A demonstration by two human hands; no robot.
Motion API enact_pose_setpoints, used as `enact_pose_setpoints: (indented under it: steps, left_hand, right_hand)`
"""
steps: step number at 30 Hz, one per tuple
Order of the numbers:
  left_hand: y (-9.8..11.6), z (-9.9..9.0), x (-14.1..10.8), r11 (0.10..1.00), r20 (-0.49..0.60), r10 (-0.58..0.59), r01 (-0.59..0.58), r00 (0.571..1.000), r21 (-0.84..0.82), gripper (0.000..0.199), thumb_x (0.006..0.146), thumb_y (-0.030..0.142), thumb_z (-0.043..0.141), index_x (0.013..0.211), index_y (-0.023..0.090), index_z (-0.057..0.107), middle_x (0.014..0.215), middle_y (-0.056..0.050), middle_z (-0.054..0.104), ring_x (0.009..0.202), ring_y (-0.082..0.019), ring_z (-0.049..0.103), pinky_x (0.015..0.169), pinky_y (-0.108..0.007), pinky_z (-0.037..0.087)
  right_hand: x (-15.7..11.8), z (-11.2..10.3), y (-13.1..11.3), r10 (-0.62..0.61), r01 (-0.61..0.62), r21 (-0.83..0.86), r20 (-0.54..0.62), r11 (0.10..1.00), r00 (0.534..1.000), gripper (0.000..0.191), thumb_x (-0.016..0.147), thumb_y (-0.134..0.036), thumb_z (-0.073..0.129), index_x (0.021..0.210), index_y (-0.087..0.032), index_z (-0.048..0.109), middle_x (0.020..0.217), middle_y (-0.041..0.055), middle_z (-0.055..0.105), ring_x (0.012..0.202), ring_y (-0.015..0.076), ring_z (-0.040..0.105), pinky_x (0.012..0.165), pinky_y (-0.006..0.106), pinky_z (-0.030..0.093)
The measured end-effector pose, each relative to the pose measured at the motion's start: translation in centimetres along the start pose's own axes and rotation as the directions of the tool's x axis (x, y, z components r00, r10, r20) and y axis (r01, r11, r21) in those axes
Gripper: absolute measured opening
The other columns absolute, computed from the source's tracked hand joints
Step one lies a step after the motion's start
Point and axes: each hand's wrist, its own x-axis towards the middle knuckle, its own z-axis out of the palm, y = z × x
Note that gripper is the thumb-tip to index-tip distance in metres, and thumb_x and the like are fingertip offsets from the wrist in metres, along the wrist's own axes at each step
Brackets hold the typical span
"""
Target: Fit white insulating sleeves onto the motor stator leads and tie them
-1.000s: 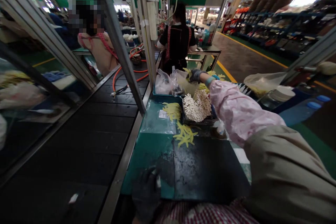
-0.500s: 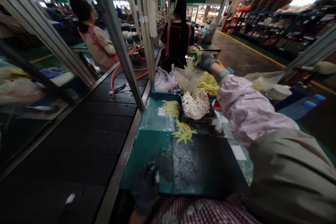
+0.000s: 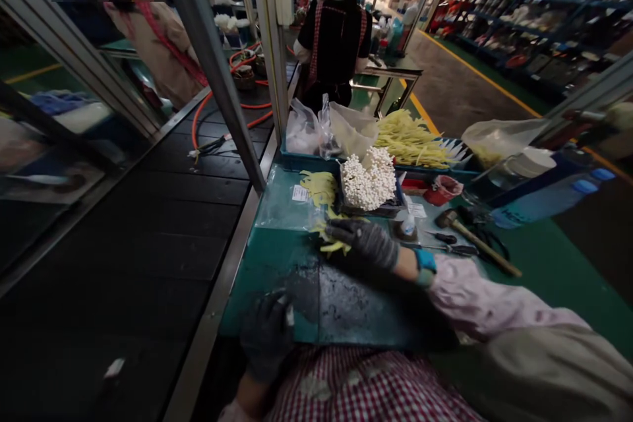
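Right hand working at the yellow strips on the teal mat

Its grey-gloved fingers are lying across the small heap of strips, though I cannot tell whether they are pinching any. The left hand is hanging curled at the mat's near edge, its grip unclear. Just beyond the strips, a tray of white beaded clusters is sitting on the mat, a larger yellow pile is filling the blue crate behind, and a wooden-handled hammer is lying off to the right.
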Motion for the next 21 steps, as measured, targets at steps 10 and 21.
enact_pose_setpoints:
  steps: [10,21]
  left_hand:
    - [-0.1,-0.1,-0.1,1.0,0.01,0.02,-0.02,1.0,0.003,0.016,0.111,0.018,0.06,0.111,0.024,0.075,0.108,-0.004,0.086,0.092,-0.022,0.076,0.084,-0.036,0.051]
    - [0.2,-0.3,0.3,0.999,0.007,-0.005,0.006,1.0,-0.036,0.024,0.11,0.018,0.057,0.108,0.027,0.079,0.104,-0.003,0.089,0.086,-0.023,0.083,0.074,-0.041,0.067]
  right_hand:
    - [-0.7,4.9,3.7,-0.003,0.029,-0.119,0.214,0.992,0.977,0.085,0.087,-0.015,0.074,0.171,-0.012,0.06,0.164,0.0286,0.066,0.145,0.0428,0.069,0.122,0.063,0.059]
    - [3.4,-10.9,6.7,-0.085,0.038,-0.443,-0.086,0.896,0.993,0.042,0.116,-0.025,0.053,0.148,-0.026,0.08,0.136,0.0146,0.079,0.11,0.0267,0.076,0.082,0.034,0.058]
